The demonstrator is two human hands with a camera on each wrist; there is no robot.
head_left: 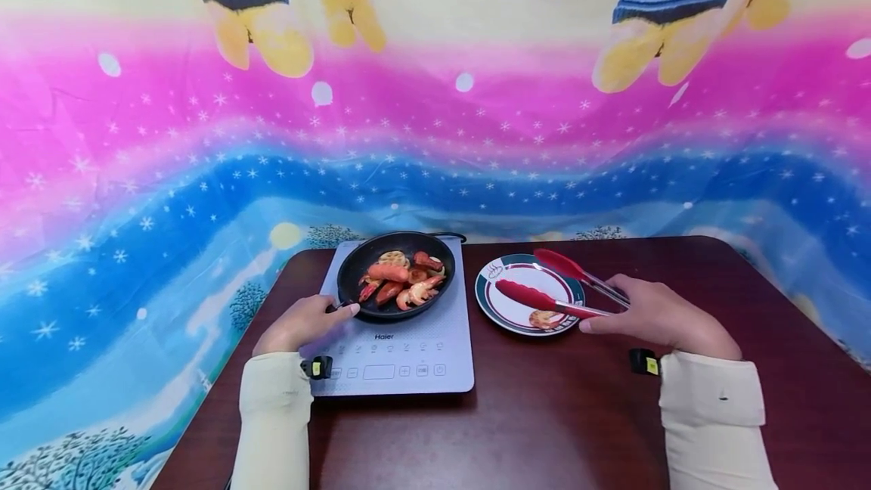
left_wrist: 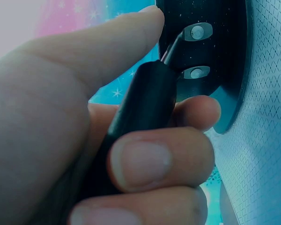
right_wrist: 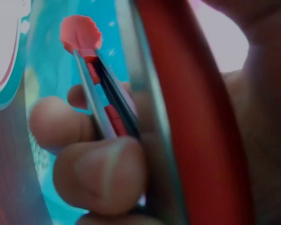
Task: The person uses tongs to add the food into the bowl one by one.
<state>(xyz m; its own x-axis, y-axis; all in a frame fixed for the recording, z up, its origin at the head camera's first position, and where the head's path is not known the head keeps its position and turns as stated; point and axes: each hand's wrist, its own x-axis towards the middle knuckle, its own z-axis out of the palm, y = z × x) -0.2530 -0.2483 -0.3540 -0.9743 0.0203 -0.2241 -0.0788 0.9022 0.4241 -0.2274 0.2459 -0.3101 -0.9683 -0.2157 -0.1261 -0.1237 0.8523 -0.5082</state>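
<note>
My left hand (head_left: 309, 321) grips the black handle (left_wrist: 143, 98) of a frying pan (head_left: 347, 278), its fingers curled round it in the left wrist view. The pan tilts toward me over an induction cooktop (head_left: 435, 354). Inside lie several shrimp (head_left: 418, 293), sausage-like pieces (head_left: 389, 272) and a pale round slice (head_left: 393, 257). My right hand (head_left: 656, 314) holds red-tipped metal tongs (head_left: 537, 297), their two arms spread apart above a green-rimmed plate (head_left: 485, 301). One shrimp (head_left: 543, 319) rests near the plate's front edge. Between the tong tips I see no food.
The cooktop stands on the left part of a dark wooden table (head_left: 544, 414), its cord (head_left: 449, 236) running off behind. A patterned cloth backdrop (head_left: 435, 119) hangs close behind the table.
</note>
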